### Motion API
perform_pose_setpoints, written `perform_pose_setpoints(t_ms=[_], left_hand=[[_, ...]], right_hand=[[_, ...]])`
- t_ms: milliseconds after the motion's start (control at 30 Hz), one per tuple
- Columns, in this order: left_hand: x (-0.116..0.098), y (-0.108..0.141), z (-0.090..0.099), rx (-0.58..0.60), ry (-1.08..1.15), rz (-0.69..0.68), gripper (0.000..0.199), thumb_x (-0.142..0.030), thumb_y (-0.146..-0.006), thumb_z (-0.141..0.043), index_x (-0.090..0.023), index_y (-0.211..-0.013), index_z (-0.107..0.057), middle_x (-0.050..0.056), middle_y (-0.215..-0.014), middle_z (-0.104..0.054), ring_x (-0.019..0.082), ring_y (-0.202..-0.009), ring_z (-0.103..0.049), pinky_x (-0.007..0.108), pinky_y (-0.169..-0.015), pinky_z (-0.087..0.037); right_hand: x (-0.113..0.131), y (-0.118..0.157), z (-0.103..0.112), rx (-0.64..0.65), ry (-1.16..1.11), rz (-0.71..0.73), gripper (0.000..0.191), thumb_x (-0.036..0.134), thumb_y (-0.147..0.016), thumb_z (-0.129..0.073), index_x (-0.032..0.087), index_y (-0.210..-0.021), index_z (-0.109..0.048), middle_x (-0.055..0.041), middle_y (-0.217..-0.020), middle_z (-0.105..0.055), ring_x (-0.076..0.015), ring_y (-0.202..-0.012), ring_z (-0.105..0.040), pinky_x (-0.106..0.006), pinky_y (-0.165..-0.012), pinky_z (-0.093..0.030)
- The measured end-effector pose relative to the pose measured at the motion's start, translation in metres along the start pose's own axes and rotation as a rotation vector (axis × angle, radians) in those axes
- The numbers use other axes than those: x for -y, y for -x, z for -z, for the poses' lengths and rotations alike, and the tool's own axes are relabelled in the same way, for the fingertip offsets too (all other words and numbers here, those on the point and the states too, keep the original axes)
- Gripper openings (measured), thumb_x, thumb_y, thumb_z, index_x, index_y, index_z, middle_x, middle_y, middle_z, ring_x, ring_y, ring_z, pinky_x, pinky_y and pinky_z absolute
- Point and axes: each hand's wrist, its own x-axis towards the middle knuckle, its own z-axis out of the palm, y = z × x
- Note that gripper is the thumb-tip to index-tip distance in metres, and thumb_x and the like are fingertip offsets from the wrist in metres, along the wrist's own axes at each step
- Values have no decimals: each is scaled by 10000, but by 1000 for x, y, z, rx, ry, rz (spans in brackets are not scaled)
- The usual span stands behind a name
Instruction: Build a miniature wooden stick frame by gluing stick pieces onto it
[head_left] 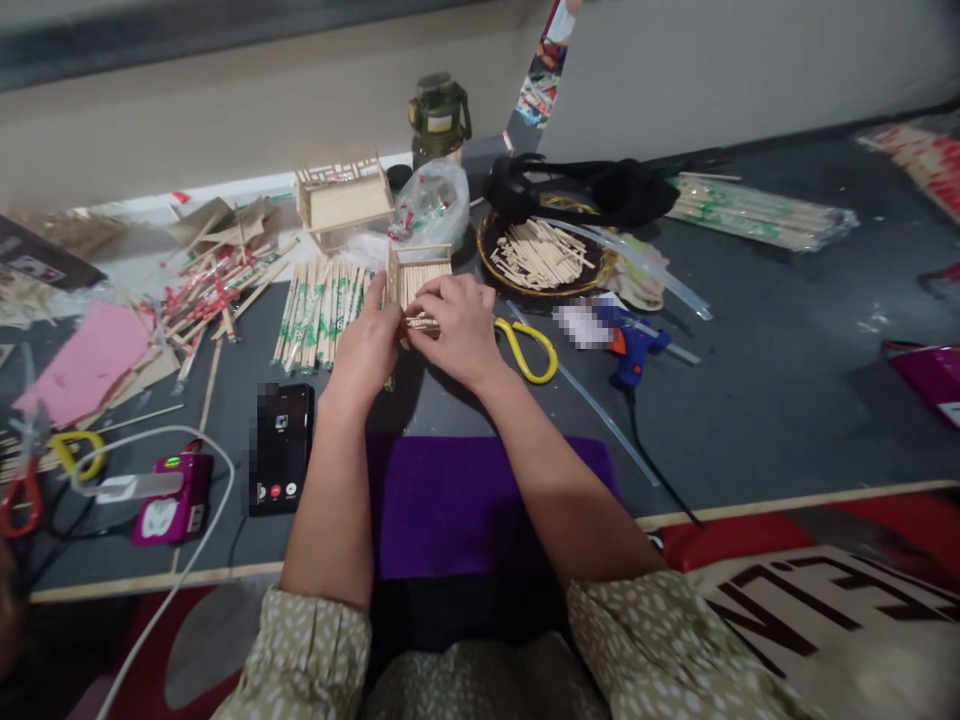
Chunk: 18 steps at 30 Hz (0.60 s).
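Now, in the head view, the left hand is closed around the left side of a small stick model while the right hand pinches at its front edge, the piece sitting mid-table, well in from the pale front edge. Tight quarters on the left, with wrapped chopsticks just beside that hand and a larger stick model behind; rightward it's roomier, the dark tabletop stretching beyond yellow scissor handles and a blue glue gun.
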Motion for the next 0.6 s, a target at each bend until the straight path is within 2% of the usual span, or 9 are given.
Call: perform_pose_setpoints(t_ms=[200,433,600], left_hand=[[1,-1,-2,-8,-6,-2,230,-116,-928,-460,-190,-1048,-642,104,-1710,-261,305,-1213,-681,435,-1018,-546],[4,-1,-3,-20,16,-26,219,-125,-953,-463,-196,-1076,-629,93,-1709,-268,305,-1297,-634,428,-1062,-528],[-1,0,3,9,-5,-10,221,-83,-919,-462,-182,-1025,-629,107,-1709,-262,341,-1369,-576,459,-1068,-527]], right_hand=[[-1,0,-3,7,2,-10,111,283,-910,-607,243,-952,-700,-75,-1147,-680,-311,-1136,-502,-475,-942,-313],[0,0,-7,0,-10,-21,113,266,-905,-594,236,-965,-686,-77,-1124,-677,-306,-1124,-506,-466,-943,-318],[-5,1,-2,26,3,-5,161,325,-908,-627,237,-1028,-689,-75,-1154,-674,-303,-1136,-506,-455,-944,-323]])
